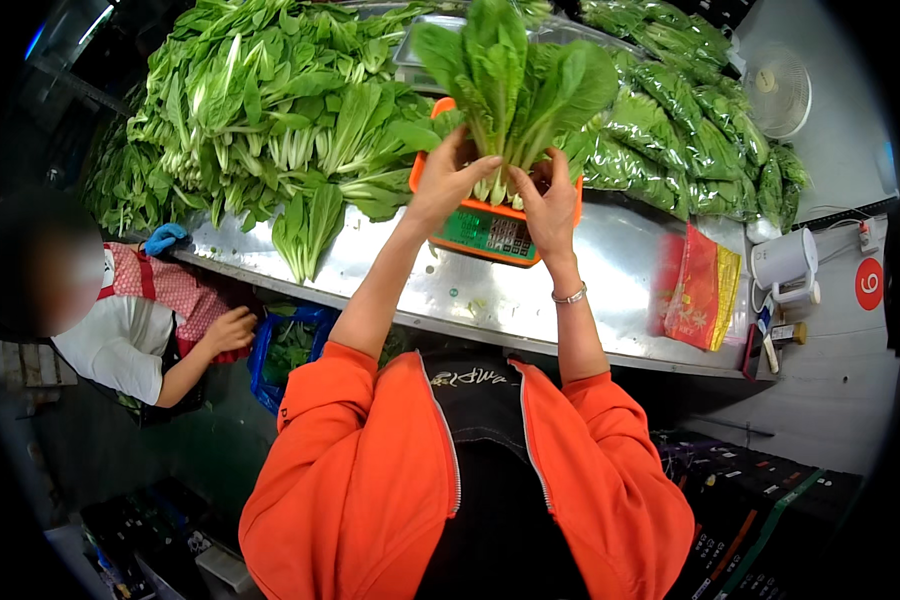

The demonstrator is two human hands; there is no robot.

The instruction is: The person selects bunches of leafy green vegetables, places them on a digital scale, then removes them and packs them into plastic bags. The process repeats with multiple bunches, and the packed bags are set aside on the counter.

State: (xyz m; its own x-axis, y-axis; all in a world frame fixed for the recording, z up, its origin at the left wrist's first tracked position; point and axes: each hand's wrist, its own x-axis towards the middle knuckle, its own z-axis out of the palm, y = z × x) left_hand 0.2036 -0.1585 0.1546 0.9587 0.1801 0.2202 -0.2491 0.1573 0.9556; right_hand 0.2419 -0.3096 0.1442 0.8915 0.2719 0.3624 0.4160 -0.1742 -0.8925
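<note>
Both my hands grip a bunch of leafy greens (499, 97) by its pale stem ends, leaves pointing away from me. My left hand (450, 176) holds the left side of the stems and my right hand (551, 199) the right side, its wrist wearing a metal bracelet. The bunch is over the orange digital scale (521, 256), whose lit display shows below the stems; whether the bunch rests on the scale is hidden. Left of the scale lies a large pile of loose leafy greens (270, 112), with a small bunch (307, 229) at the metal table's edge.
Bagged greens (667, 142) are heaped at the right of the metal table (375, 277). Nearby are a red and yellow packet (701, 292), a white kettle (784, 259) and a fan (778, 90). A co-worker (127, 337) is at the left beside a blue bag (266, 352) holding greens.
</note>
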